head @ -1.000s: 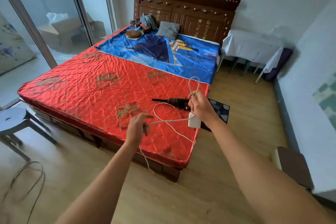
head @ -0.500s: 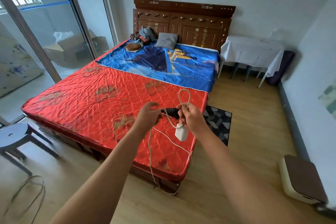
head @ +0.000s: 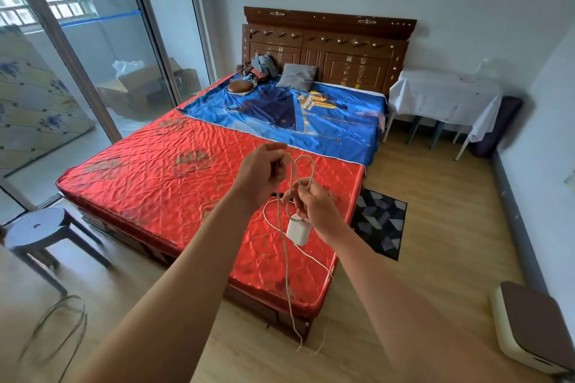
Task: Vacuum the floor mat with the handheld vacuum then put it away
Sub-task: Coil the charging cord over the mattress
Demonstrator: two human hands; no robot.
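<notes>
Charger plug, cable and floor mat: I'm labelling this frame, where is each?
charger plug [head: 298, 231]: head view, white body.
cable [head: 306, 156]: head view, top loop.
floor mat [head: 381, 222]: head view, patterned middle.

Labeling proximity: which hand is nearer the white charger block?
Right. Right hand holds the cord just above the white charger block; left hand pinches the cord higher, up-left of it.

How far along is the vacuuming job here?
Done: unclear; the floor mat lies flat by the bed with nothing on it. In hand: the left hand and right hand loop a white cable, its charger hanging below the right. Left: finish coiling, then stow it with the vacuum, whose dark tip peeks out on the bed.
</notes>
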